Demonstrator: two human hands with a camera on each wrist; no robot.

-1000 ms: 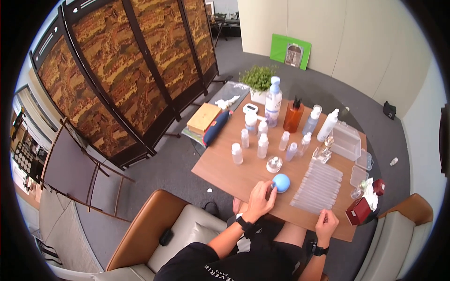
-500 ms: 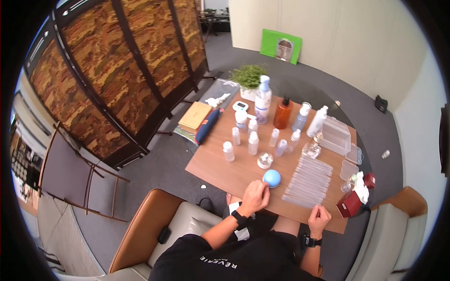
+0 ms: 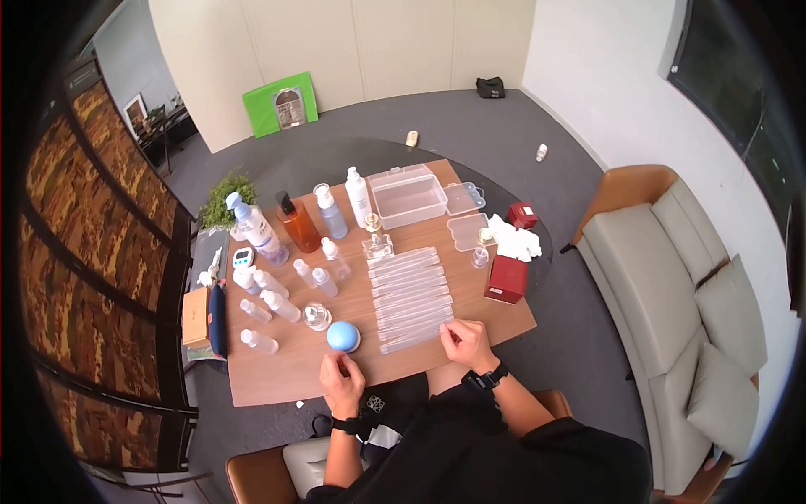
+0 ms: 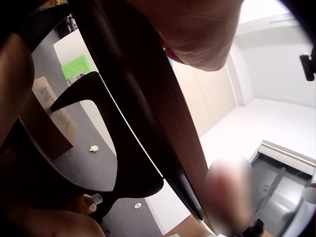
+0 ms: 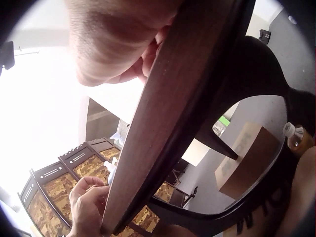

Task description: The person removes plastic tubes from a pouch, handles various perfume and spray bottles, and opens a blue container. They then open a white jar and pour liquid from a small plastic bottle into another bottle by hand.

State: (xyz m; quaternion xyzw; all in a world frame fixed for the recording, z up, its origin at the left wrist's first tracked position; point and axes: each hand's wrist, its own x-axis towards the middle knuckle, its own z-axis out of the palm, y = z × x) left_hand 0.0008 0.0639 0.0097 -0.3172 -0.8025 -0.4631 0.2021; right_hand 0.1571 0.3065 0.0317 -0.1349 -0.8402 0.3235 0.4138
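Note:
My left hand (image 3: 342, 382) rests at the table's near edge, fingers loosely curled and nothing visible in them. Just beyond its fingertips sits a round blue dome-shaped thing (image 3: 342, 337). My right hand (image 3: 470, 344), also loosely curled, lies at the edge beside the lower right end of a row of clear plastic tubes (image 3: 411, 298). In the right wrist view, the right hand (image 5: 123, 39) is over the table edge (image 5: 163, 94), its fingertips partly hidden. A small clear jar (image 3: 316, 317) stands behind the blue thing.
Several small bottles (image 3: 280, 305) stand on the left of the wooden table (image 3: 277, 378). Farther back are an amber pump bottle (image 3: 300, 225), a white bottle (image 3: 358, 197) and a clear plastic box (image 3: 409, 199). A red tissue box (image 3: 507, 280) stands right. A sofa (image 3: 646, 311) lies beyond.
The head view has swung to the right, showing the sofa. My left hand has drawn back slightly from the blue thing; the right hand stays by the tubes. The objects on the table keep their places.

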